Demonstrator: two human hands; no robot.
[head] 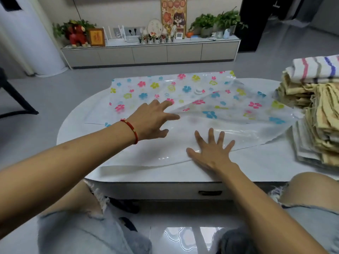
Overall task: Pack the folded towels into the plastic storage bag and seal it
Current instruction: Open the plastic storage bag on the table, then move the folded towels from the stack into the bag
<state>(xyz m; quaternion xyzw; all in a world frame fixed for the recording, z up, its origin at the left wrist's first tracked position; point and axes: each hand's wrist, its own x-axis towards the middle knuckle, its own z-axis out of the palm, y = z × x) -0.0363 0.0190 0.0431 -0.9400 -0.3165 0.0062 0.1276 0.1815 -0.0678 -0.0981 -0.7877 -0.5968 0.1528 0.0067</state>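
Note:
A clear plastic storage bag [201, 99] printed with coloured flowers lies flat across the white table [266, 162]. It has a round white valve [199, 91] near its middle. My right hand [212, 151] presses flat, fingers spread, on the bag's near clear part. My left hand [156, 120], a red cord on its wrist, reaches over the bag with fingers apart and touches a raised fold of the plastic. A stack of folded towels [315, 123], yellowish with a striped white one [317, 70] on top, stands at the table's right edge.
The table's near edge has a drawer handle [210, 193]. My knees in torn denim shorts sit below it. A long low cabinet [150, 54] with plants and ornaments runs along the far wall. Grey floor lies between.

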